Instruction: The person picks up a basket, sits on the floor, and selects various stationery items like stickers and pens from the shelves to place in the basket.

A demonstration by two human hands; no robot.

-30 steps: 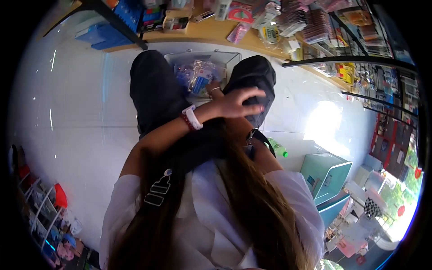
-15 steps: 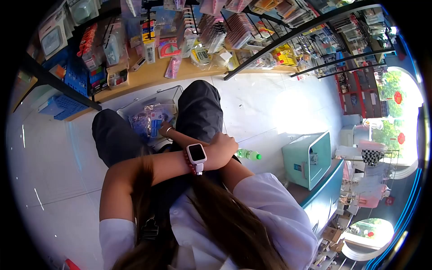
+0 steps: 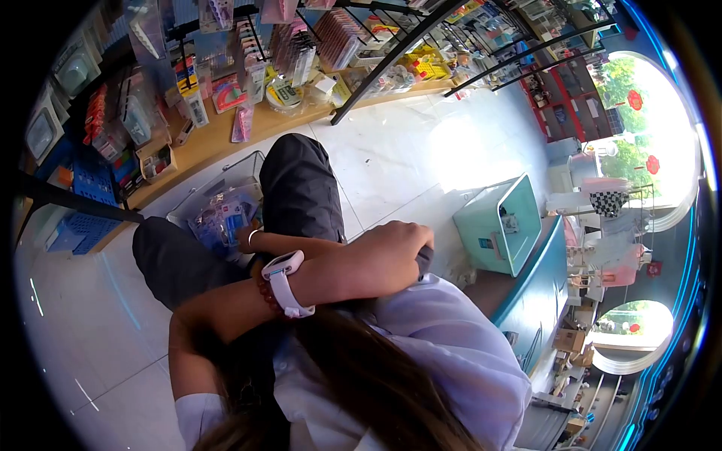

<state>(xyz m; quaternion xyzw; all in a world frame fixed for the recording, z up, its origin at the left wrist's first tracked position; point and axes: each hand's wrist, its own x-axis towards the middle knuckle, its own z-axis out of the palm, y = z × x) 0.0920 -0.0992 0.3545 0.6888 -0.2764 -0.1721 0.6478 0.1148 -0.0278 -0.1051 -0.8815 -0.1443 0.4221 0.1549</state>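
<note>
My right hand [image 3: 247, 237], with a thin bracelet on its wrist, reaches under my left arm into a clear plastic bin [image 3: 254, 167] between my knees. Its partly hidden fingers are closed on a bright blue packet [image 3: 238, 230], among several clear and blue plastic packages [image 3: 214, 222]. Across it lies my left forearm, with a white watch [image 3: 284, 264] and a red bead bracelet. The left hand [image 3: 412, 242] is curled into a fist by my right upper arm. Something dark shows under its fingers, too shaded to name.
Ahead runs a wooden shelf [image 3: 207, 143] under hooks of packaged goods. A blue basket [image 3: 89, 229] stands at the left. To the right, a mint-green bin [image 3: 489, 233] sits by a teal-edged platform [image 3: 535, 279]. A black rack post [image 3: 340, 113] rises ahead of my right knee.
My left hand has moved right and back towards my body, its forearm sliding over the right arm. The right hand stays in the bin. The green-capped bottle is now out of sight. The view has turned.
</note>
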